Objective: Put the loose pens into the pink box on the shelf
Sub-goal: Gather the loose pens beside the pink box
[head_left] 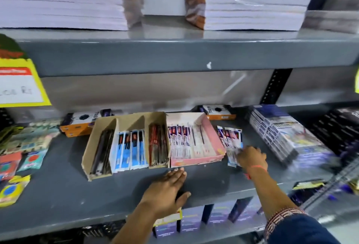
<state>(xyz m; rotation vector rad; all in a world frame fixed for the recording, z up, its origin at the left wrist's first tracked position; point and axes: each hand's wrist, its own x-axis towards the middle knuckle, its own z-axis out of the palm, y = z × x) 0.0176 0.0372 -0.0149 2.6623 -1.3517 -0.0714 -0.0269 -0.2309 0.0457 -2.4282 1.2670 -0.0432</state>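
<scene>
The pink box (pixel 210 134) lies open on the grey shelf (pixel 58 189), holding several packaged pens in its left half. Just right of it lies a small pile of loose pens (pixel 230 137) in white and blue wrappers. My right hand (pixel 251 157) reaches onto the near end of that pile, fingers curled on the wrappers; the grip is blurred. My left hand (pixel 167 187) rests flat on the shelf in front of the pink box, fingers apart and holding nothing.
A brown cardboard tray (pixel 91 146) with three pen compartments touches the pink box's left side. Orange boxes (pixel 77 125) stand behind. Stacked packs (pixel 281 133) lie to the right, small packets (pixel 11 164) to the left. The upper shelf (pixel 174 55) overhangs.
</scene>
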